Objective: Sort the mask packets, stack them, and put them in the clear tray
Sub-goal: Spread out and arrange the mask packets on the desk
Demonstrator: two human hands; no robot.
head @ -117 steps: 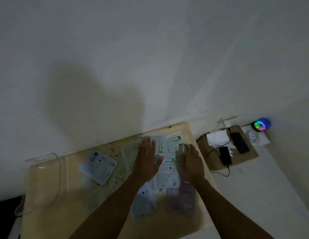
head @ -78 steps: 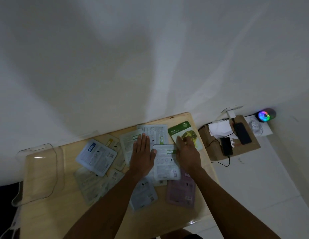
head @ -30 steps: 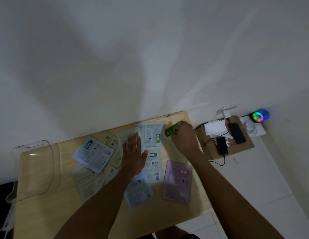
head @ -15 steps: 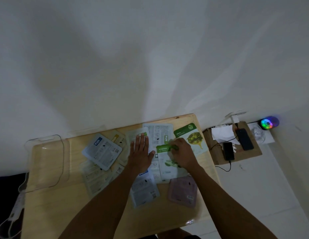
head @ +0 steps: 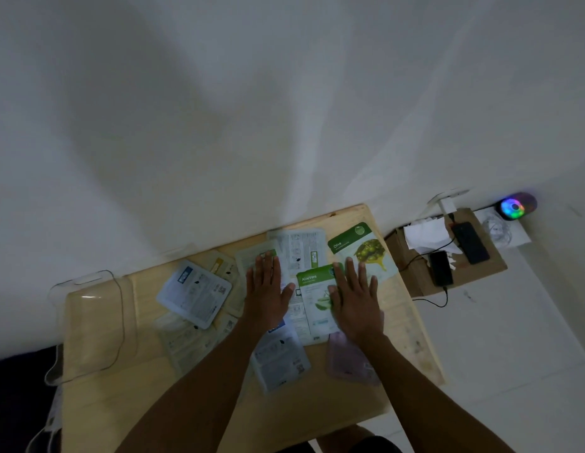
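Several mask packets lie spread over a small wooden table (head: 147, 397). A green Olive packet (head: 359, 245) lies face up at the far right corner. Beside it is a green Aloe Vera packet (head: 312, 297), face up, with my right hand (head: 354, 297) resting flat on its right side. My left hand (head: 266, 289) lies flat on white face-down packets (head: 299, 248). A blue-labelled packet (head: 194, 289) sits left of centre, a pink packet (head: 348, 361) is partly under my right forearm. The clear tray (head: 88, 322) stands at the table's left end.
The table stands against a white wall. To its right a low cardboard box (head: 493, 259) carries two phones (head: 441, 268), cables and crumpled paper. A glowing multicoloured speaker (head: 514, 207) sits in the corner. White floor lies on the right.
The Olive packet was turned face up at the far right, then an Aloe Vera packet was flipped face up beside it. My right hand now lies flat on it; my left hand hardly moved.
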